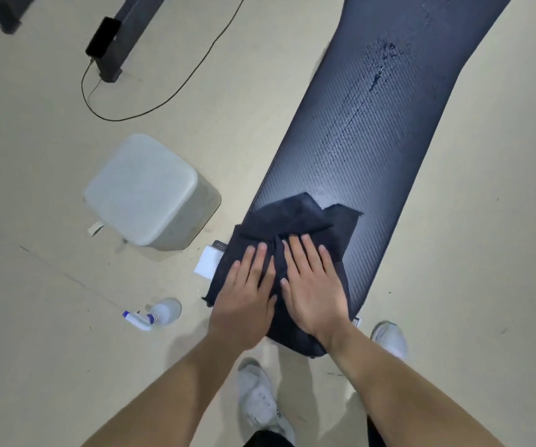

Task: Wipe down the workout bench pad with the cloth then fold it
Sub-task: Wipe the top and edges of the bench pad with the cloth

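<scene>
The dark textured bench pad [373,130] runs from the near centre up to the top right, with wet streaks and droplets along its middle. A dark cloth [292,217] lies crumpled on the pad's near end, one edge hanging off the left side. My left hand [247,291] and my right hand [311,285] lie side by side on the cloth. Both press down flat with straight fingers.
A white spray bottle [153,314] lies on the beige floor left of the bench. A pale square stool [144,191] stands further left. A black cable [176,88] and a dark equipment frame [111,50] are at the top left. My white shoes [260,398] stand below the pad's end.
</scene>
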Available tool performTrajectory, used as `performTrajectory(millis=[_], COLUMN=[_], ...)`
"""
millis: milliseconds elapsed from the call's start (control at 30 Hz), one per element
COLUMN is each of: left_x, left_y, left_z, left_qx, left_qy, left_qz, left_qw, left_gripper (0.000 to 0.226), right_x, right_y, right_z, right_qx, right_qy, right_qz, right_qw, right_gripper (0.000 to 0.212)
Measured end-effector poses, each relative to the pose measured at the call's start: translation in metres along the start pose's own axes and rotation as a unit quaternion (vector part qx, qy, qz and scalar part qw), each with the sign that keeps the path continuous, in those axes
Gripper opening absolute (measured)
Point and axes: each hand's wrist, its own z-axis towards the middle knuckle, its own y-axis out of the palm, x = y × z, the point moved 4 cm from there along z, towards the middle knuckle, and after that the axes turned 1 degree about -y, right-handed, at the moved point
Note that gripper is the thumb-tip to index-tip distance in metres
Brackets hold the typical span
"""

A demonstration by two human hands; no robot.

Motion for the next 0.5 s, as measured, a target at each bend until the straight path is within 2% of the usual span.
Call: performTrajectory(millis=[167, 267, 500], left_x=[0.002, 0.01, 0.044], left_y=[0.026, 0.028, -0.01], left_z=[-0.059, -0.065, 0.044], left_qx=[-0.07, -0.067, -0.005], left_qy=[0.037, 0.036, 0.034], left_qz=[0.035, 0.032, 0.021], left_qw=[0.996, 0.997, 0.999], left_gripper=[0.061, 0.062, 0.065], right_x=[-0.033, -0.029, 0.056], right_y=[0.027, 0.031, -0.01], right_z=[-0.057, -0.067, -0.005], right_qx=[-0.035, -0.034, 0.022], right_qy=[-0.013, -0.012, 0.085], right_qz=[-0.009, -0.018, -0.015], right_qw=[0.999, 0.999, 0.996], right_gripper=[0.065, 0.065, 0.067])
